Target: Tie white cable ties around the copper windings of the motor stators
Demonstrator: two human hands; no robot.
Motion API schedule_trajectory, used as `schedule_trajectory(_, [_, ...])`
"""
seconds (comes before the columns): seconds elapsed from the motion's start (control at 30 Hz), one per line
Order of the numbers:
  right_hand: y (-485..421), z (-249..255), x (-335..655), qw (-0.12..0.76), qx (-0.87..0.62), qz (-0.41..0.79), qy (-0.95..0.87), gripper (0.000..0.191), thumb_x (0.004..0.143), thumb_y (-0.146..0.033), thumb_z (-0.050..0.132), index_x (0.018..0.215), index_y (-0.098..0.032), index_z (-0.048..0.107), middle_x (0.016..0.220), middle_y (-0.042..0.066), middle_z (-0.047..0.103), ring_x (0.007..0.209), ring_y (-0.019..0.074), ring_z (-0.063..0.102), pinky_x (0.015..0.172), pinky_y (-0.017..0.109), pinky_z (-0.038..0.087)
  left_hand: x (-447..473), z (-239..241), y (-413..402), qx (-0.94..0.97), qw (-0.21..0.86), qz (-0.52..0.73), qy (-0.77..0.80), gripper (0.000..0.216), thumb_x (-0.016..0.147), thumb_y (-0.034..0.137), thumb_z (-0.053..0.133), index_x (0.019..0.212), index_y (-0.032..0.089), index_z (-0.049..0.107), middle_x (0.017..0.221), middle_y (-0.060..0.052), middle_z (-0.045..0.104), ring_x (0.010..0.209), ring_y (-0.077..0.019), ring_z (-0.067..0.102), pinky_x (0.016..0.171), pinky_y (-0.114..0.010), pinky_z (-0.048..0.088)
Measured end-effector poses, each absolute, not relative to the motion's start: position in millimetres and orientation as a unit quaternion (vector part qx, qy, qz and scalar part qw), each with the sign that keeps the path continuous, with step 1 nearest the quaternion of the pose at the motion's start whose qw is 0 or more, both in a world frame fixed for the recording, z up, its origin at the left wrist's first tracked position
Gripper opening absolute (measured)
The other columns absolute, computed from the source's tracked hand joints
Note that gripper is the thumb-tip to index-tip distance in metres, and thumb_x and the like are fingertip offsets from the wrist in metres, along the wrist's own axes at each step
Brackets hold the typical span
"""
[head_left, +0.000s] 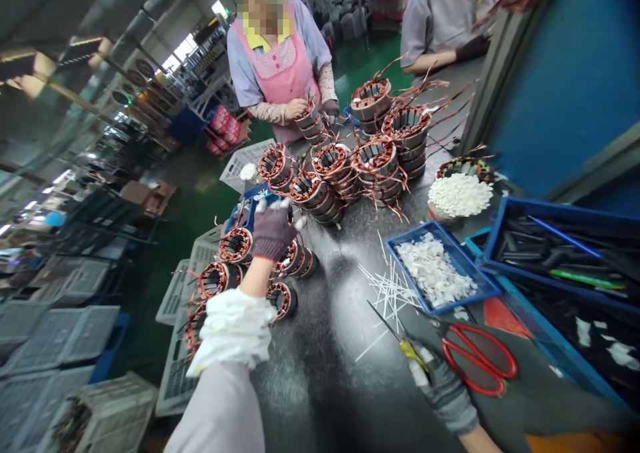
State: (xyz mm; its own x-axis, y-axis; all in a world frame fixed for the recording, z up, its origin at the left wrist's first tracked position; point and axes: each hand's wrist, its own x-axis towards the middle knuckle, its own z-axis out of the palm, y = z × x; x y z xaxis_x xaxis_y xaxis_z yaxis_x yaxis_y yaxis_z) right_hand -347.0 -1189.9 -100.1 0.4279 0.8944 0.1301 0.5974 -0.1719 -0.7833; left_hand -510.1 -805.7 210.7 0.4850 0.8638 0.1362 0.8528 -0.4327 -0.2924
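Observation:
My left hand (274,228), in a dark glove with pale fingertips, stretches over copper-wound motor stators (295,258) on the left of the table. Its fingers are spread, and no object shows in them. Whether it touches a stator or the blue tray (245,206) beyond, I cannot tell. Down at the lower right, my right hand (445,383) wears a grey glove and is closed round a yellow-handled tool (414,354) with a thin pointed metal blade. The tip points toward loose thin white sticks (390,286). Close beside that hand lie red-handled scissors (480,360).
Stacked stators (377,163) stand at the table's far side. A blue tray (440,303) holds white pieces, beside a heap of white pellets (460,196). Blue bins (565,206) line the right. A co-worker in a pink apron (277,73) handles a stator opposite; another person (440,26) stands behind.

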Motion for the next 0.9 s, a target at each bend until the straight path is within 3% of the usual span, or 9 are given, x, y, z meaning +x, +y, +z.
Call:
schedule_trajectory(0.07, [-1194.8, -109.3, -350.4, 0.408, -0.745, 0.165, -0.502, 0.032, 0.091, -0.038, 0.051, 0.104, -0.035, 0.081, 0.099, 0.007, 0.082, 0.089, 0.0323, 0.079, 0.08, 0.046, 0.068, -476.9, 210.1, -767.2, -0.857, 0.152, 0.015, -0.493, 0.056, 0.096, 0.057, 0.053, 0.135, 0.016, 0.058, 0.132, -0.017, 0.07, 0.137, -0.0318, 0.057, 0.125, -0.052, 0.025])
schedule_trajectory(0.2, [-1199.4, -113.4, -352.8, 0.405, -0.731, 0.124, -0.535, 0.029, 0.093, -0.035, 0.055, 0.106, -0.031, 0.081, 0.104, 0.008, 0.082, 0.091, 0.0296, 0.079, 0.08, 0.042, 0.068, -430.0, 185.4, -711.2, -0.862, 0.104, 0.074, -0.49, 0.053, 0.093, 0.062, 0.057, 0.105, 0.014, 0.072, 0.101, -0.014, 0.077, 0.12, -0.0367, 0.067, 0.115, -0.055, 0.038])
schedule_trajectory(0.37, [-1192.5, -103.1, -354.0, 0.384, -0.729, 0.029, -0.566, 0.03, 0.096, -0.031, 0.056, 0.113, -0.019, 0.077, 0.105, 0.013, 0.081, 0.09, 0.027, 0.079, 0.08, 0.038, 0.067, -422.5, 178.3, -712.9, -0.864, 0.08, 0.103, -0.486, 0.057, 0.094, 0.066, 0.054, 0.096, 0.013, 0.075, 0.096, -0.013, 0.079, 0.111, -0.0307, 0.069, 0.12, -0.055, 0.032])
schedule_trajectory(0.5, [-1186.0, -102.5, -354.4, 0.376, -0.728, -0.039, -0.572, 0.032, 0.099, -0.03, 0.051, 0.114, -0.015, 0.074, 0.104, 0.012, 0.081, 0.084, 0.0228, 0.078, 0.076, 0.033, 0.065, -432.6, 188.2, -754.6, -0.877, 0.068, 0.108, -0.464, 0.055, 0.099, 0.064, 0.046, 0.108, 0.019, 0.076, 0.108, -0.01, 0.08, 0.122, -0.0268, 0.066, 0.128, -0.05, 0.019])
schedule_trajectory(0.63, [-1183.2, -108.6, -353.1, 0.372, -0.736, -0.016, -0.565, 0.035, 0.101, -0.031, 0.046, 0.112, -0.015, 0.076, 0.103, 0.012, 0.081, 0.087, 0.0226, 0.078, 0.08, 0.033, 0.064, -440.1, 182.1, -822.4, -0.866, 0.064, 0.102, -0.486, 0.045, 0.093, 0.061, 0.057, 0.121, 0.03, 0.074, 0.118, -0.007, 0.079, 0.133, -0.0298, 0.061, 0.126, -0.049, 0.021])
schedule_trajectory(0.8, [-1176.2, -102.9, -350.8, 0.327, -0.752, 0.112, -0.56, 0.038, 0.098, -0.026, 0.044, 0.114, -0.018, 0.077, 0.108, 0.013, 0.081, 0.09, 0.0233, 0.078, 0.083, 0.034, 0.063, -437.8, 178.0, -924.7, -0.805, 0.081, 0.117, -0.576, 0.06, 0.095, 0.067, 0.046, 0.118, 0.02, 0.074, 0.103, -0.016, 0.081, 0.115, -0.0364, 0.071, 0.117, -0.059, 0.031])
schedule_trajectory(0.9, [-1167.7, -91.5, -347.2, 0.316, -0.76, 0.151, -0.547, 0.042, 0.098, -0.029, 0.042, 0.12, -0.015, 0.075, 0.11, 0.015, 0.08, 0.096, 0.0242, 0.077, 0.087, 0.035, 0.061, -451.8, 196.0, -974.8, -0.799, 0.1, 0.127, -0.579, 0.067, 0.096, 0.069, 0.042, 0.114, 0.013, 0.074, 0.095, -0.021, 0.08, 0.106, -0.0381, 0.073, 0.107, -0.057, 0.041])
